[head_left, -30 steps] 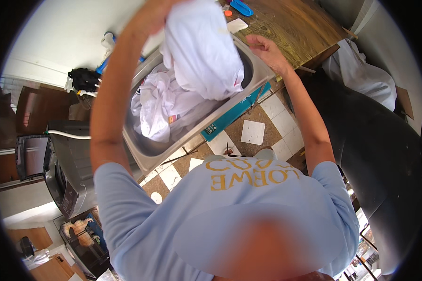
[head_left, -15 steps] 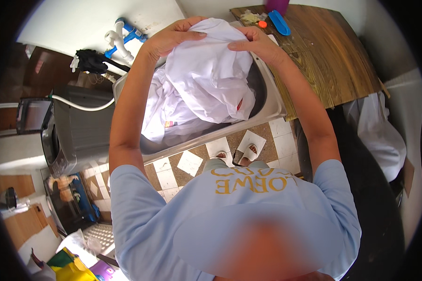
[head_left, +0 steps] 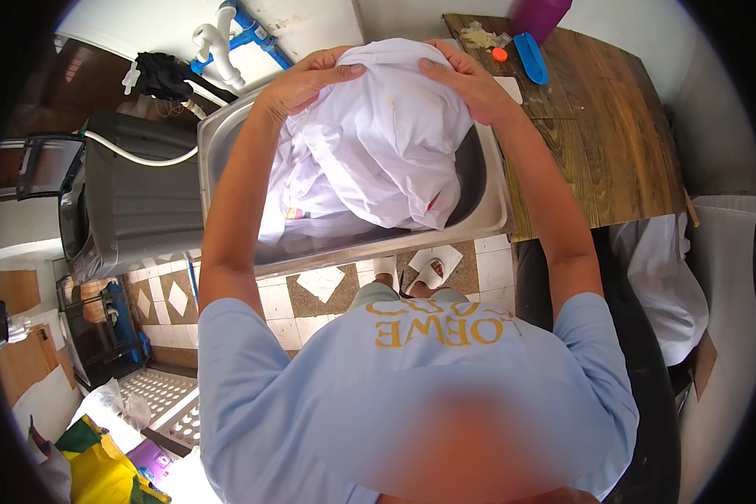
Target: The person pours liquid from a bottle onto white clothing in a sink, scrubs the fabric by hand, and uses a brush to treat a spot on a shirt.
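Pinching the white cloth (head_left: 386, 143) by its upper end, the left hand (head_left: 305, 84) and right hand (head_left: 476, 86) could drop it into the sink (head_left: 495, 191) if weight drags it loose.

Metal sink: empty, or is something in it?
Not empty: creased white cloth lies in the metal sink; the left hand and right hand grip some by its upper edge.

Laundry corner, likely a home: steel sink (head_left: 497, 202) heaped with white cloth (head_left: 386, 143), grey washer (head_left: 153, 191), hose (head_left: 154, 162), pipes (head_left: 220, 56), tiled floor (head_left: 496, 269).
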{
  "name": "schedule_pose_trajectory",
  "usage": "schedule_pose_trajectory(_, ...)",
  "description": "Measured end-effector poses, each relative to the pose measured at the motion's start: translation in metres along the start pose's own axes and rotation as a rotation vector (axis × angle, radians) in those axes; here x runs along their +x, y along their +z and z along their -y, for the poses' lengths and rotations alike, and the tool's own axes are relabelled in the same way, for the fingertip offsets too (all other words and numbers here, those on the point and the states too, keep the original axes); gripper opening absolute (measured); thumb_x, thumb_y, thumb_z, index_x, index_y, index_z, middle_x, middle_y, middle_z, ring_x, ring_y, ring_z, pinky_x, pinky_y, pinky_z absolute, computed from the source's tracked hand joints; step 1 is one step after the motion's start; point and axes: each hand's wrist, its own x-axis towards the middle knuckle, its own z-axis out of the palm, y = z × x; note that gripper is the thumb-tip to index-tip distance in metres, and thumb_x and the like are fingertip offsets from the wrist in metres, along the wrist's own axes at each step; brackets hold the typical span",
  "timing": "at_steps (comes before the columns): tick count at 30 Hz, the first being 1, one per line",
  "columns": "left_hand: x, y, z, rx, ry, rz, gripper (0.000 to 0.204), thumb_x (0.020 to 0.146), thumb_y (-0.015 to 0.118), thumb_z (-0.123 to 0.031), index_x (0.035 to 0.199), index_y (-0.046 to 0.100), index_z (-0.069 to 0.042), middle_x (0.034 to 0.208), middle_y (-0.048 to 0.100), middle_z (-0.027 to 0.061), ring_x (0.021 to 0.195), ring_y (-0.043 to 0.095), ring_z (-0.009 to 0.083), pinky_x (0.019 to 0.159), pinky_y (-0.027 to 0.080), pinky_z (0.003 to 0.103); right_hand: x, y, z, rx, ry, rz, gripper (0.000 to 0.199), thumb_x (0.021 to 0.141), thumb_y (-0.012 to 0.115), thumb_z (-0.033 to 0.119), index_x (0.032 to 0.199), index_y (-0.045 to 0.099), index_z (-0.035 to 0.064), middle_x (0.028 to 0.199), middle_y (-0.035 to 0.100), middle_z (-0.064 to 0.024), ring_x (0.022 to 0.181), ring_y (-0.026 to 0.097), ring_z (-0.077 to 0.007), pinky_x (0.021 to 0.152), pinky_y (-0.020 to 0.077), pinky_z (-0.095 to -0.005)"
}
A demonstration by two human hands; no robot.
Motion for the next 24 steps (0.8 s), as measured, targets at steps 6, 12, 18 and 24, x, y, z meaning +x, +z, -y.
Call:
schedule_pose_trajectory(6, -0.001, 0.008, 0.023, -0.263, 0.001, -0.090, 0.038, 0.094, 0.060, -0.020, 0.127, 0.055, -0.004, 0.116, 0.064, 0.0026, 0.101, 0.061, 0.0104, 0.090, 0.048, 0.026, 0.001, 0.007, 0.001, -0.240, 0.001, -0.046, 0.053, 0.081, 0.074, 0.022, 0.126, 0.054, 0.0030, 0.114, 0.061, -0.0051, 0.102, 0.058, -0.0132, 0.088, 0.0477, -0.0263)
schedule_pose_trajectory(12, 0.016, 0.015, 0.078, 0.136, 0.294, -0.320, 0.026, 0.093, 0.059, -0.022, 0.112, 0.059, -0.004, 0.101, 0.069, 0.0089, 0.088, 0.066, 0.0185, 0.075, 0.051, 0.032, -0.001, 0.020, -0.027, -0.453, 0.083, -0.315, 0.045, 0.080, 0.072, 0.023, 0.119, 0.059, 0.0057, 0.103, 0.067, -0.0085, 0.090, 0.064, -0.0185, 0.079, 0.0507, -0.0317)
schedule_pose_trajectory(18, 0.018, 0.042, 0.150, 0.865, 0.121, -0.624, 0.027, 0.088, 0.059, -0.029, 0.094, 0.052, -0.004, 0.075, 0.061, 0.0256, 0.070, 0.060, 0.0440, 0.061, 0.046, 0.050, -0.010, 0.039, -0.138, -1.260, -0.071, -0.671, 0.023, 0.084, 0.063, 0.024, 0.101, 0.061, 0.0086, 0.091, 0.065, -0.0141, 0.085, 0.064, -0.0327, 0.071, 0.0498, -0.0426)
schedule_pose_trajectory(24, 0.042, 0.033, 0.187, 1.064, 0.058, -0.630, 0.022, 0.088, 0.056, -0.024, 0.094, 0.051, -0.004, 0.076, 0.064, 0.0216, 0.070, 0.062, 0.0420, 0.063, 0.048, 0.051, -0.002, 0.019, -0.182, -1.332, -0.017, -0.694, 0.023, 0.082, 0.062, 0.023, 0.101, 0.059, 0.0115, 0.091, 0.064, -0.0139, 0.085, 0.062, -0.0359, 0.070, 0.0494, -0.0454)
